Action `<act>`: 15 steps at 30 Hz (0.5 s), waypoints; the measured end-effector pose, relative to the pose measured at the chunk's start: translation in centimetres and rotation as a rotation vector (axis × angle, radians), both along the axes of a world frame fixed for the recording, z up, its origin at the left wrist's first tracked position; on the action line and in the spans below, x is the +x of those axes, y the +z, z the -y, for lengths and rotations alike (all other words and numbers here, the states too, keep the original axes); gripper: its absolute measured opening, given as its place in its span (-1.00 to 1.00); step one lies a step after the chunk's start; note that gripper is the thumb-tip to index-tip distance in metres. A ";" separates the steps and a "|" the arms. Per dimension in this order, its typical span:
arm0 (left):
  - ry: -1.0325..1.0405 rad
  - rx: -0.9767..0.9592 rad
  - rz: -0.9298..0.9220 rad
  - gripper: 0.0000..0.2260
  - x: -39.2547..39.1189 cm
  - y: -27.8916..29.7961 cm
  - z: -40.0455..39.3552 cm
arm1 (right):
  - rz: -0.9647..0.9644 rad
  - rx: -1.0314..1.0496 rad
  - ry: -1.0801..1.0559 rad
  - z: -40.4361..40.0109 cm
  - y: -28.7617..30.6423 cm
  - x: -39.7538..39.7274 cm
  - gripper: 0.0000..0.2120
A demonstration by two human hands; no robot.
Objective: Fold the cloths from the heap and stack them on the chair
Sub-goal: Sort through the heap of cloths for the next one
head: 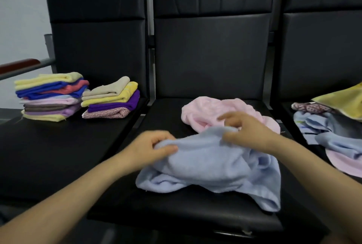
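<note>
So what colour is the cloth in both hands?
Light blue cloth, gripped by the left hand and right hand; head view.

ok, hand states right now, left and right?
Left hand: grips the light blue cloth.
Right hand: pinches the same cloth's upper edge.

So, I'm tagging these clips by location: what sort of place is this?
Probably a waiting area: a row of joined black padded seats, a metal armrest at the end and a plain pale wall. No home furniture shows.
</note>
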State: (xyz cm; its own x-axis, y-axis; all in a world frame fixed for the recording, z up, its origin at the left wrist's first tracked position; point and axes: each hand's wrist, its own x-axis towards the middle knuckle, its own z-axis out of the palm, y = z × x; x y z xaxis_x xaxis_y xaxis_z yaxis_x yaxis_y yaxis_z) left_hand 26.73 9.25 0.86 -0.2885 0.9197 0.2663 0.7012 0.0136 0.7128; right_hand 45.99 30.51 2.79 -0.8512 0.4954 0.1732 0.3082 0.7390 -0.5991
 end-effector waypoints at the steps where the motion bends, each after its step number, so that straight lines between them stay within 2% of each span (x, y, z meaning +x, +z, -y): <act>1: -0.038 -0.072 -0.028 -0.62 0.2 -1.1 0.0 | 0.139 -0.064 0.070 -0.2 -0.9 0.2 -0.81; 3: -0.078 -0.199 -0.019 -0.57 0.9 -2.6 -0.2 | 0.249 -0.139 0.143 -0.4 -2.0 0.3 -0.59; 6: 0.054 -0.212 0.284 -0.59 2.0 -2.7 -1.3 | 0.143 -0.234 0.073 -0.4 -2.2 -0.2 -0.48; 8: 0.172 -0.179 0.354 -0.64 1.9 -2.7 -2.3 | 0.045 -0.251 -0.024 -0.1 -2.6 -0.8 -0.51; 10: 0.282 -0.187 0.187 -0.78 1.4 -3.1 -3.0 | 0.022 -0.190 -0.081 -0.1 -3.1 -1.4 -0.68; 12: 0.315 -0.247 -0.050 -0.85 1.0 -3.3 -3.3 | 0.144 -0.145 -0.102 -0.3 -3.3 -2.0 -0.72; 15: 0.296 -0.410 -0.256 -0.72 0.8 -3.4 -3.8 | 0.256 -0.210 -0.080 0.0 -2.7 -2.1 -0.78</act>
State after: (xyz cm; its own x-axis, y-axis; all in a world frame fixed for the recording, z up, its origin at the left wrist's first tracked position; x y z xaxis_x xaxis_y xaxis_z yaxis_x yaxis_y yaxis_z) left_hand 27.56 13.03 -2.53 -0.5233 0.8522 0.0000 0.7753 0.4761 0.4151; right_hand 43.92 30.53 0.06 -0.8108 0.5647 -0.1542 0.5204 0.5747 -0.6316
